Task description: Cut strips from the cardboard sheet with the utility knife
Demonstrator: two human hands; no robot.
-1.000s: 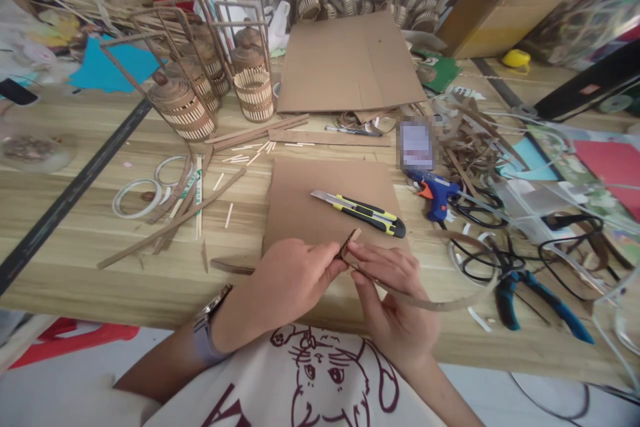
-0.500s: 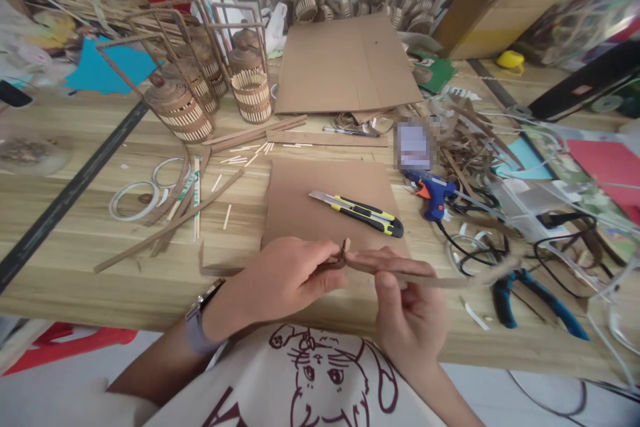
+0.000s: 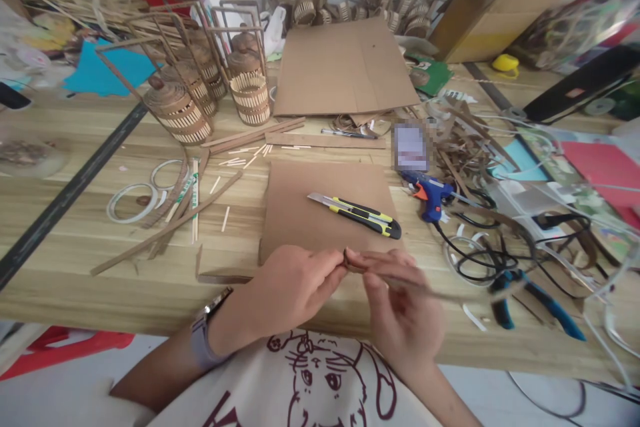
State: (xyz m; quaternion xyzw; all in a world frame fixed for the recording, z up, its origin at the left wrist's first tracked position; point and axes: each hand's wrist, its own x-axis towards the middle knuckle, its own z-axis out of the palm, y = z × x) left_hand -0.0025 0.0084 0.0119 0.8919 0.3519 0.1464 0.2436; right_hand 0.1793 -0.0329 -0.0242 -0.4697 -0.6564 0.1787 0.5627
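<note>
A thin brown strip (image 3: pixel 450 295) stretches from between my fingertips out past my right hand to the right; its outer length is blurred. My left hand (image 3: pixel 287 287) is closed in a pinch at the strip's short end, which my fingers mostly hide. My right hand (image 3: pixel 405 307) grips the strip between thumb and fingers, its fingertips meeting those of the left. Just beyond both hands lies a cardboard sheet (image 3: pixel 290 203) with a yellow and black utility knife (image 3: pixel 357 215) on it, blade out to the left.
A blue glue gun (image 3: pixel 433 197) and blue-handled pliers (image 3: pixel 550 307) lie at right among cables and brown scraps. Tape rings (image 3: pixel 131 203), loose strips (image 3: pixel 170 233) and small sticks lie left. Small lidded baskets (image 3: pixel 177 113) with tall handles and a larger cardboard piece (image 3: pixel 345 70) stand behind.
The bent end that stuck up between my fingertips is now lower and mostly covered. My fingers have closed together, and the strip's free length has tilted downward slightly.
</note>
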